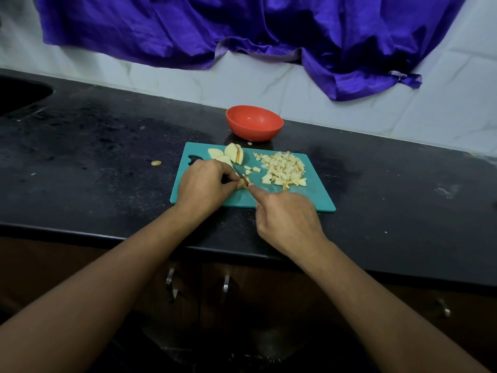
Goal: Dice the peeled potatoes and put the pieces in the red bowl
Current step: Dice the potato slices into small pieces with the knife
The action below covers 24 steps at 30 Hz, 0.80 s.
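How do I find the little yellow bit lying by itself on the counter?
Start at the black counter, then find the teal cutting board on it. Just off the board's left edge, one small yellowish potato bit lies alone on the dark counter. The diced pile and bigger chunks all sit on the board.

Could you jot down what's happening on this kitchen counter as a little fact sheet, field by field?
surface: teal cutting board on a black counter
left hand: holds a potato piece on the board
right hand: grips a knife, blade at that piece
diced pile: on the board's right half
uncut chunks: at the board's far left corner
red bowl: behind the board, empty
stray bit: on the counter, left of the board
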Tool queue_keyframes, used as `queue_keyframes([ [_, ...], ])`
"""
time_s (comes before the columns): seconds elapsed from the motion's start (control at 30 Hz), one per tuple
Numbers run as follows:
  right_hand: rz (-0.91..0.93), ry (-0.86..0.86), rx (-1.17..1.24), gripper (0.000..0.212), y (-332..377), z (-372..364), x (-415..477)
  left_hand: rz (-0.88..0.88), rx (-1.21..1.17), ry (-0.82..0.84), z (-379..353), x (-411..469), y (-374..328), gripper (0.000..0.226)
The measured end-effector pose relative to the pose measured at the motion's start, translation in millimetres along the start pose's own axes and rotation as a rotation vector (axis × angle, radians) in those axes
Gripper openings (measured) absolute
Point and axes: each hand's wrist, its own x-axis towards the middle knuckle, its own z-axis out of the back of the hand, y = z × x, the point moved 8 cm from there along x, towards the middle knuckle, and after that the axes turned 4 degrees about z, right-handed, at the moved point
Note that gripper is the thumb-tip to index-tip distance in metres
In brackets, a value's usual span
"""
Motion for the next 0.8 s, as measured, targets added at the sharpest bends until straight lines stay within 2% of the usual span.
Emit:
queue_keyframes([
  [0.4, 0.002, 0.009, 0.017, 0.048, -10, -4, -4, 0.030, 0.030, 0.011, -2, 1, 2, 0.014],
  [0.57, -0.158, -0.030, 0.186, 0.043, -41, -4, 0, 0.037, 0.017, 0.011, -4, 2, 4, 0.012],
  [0.8, -0.169, -0.111, 0.254, 0.044, -36, 2, 2, 0.045, -0.014, 0.003, -6, 4, 8, 0.010],
])
